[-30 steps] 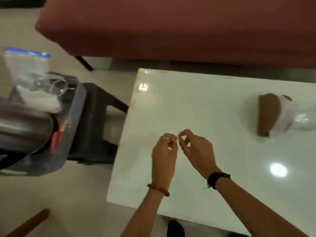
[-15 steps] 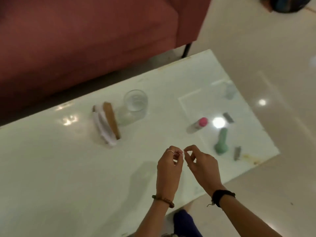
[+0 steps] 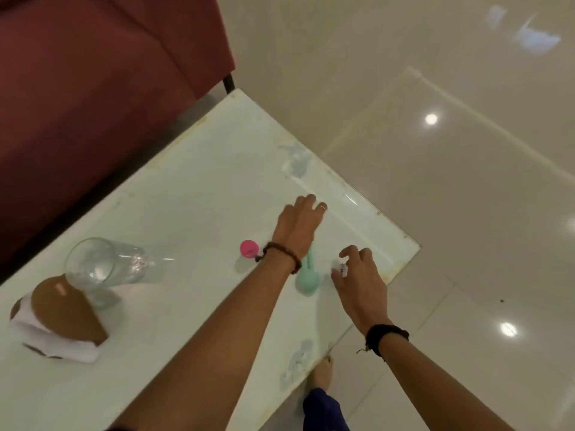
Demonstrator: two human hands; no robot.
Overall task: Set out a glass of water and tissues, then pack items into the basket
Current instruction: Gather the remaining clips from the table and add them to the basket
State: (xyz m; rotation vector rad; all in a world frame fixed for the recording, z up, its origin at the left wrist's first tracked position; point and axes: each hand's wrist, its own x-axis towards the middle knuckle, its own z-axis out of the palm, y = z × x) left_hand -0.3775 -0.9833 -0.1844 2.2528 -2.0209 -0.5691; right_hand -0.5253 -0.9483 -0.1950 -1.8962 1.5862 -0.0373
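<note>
The glass [image 3: 104, 269] stands on the white worktop [image 3: 193, 194], well to the left of both hands, touching the brown tissue holder [image 3: 67, 309]. The left hand [image 3: 298, 223] reaches forward with fingers spread flat over the surface; whether it touches anything I cannot tell. Just beside its wrist sit a pink-capped bottle [image 3: 249, 248] and a mint-green tool [image 3: 307, 279]. The right hand [image 3: 361, 279] pinches a small white item [image 3: 342, 269].

Single head-worn view looked steeply down, close over the white table's [image 3: 186, 213] right corner, floor [image 3: 435, 213] beyond.
</note>
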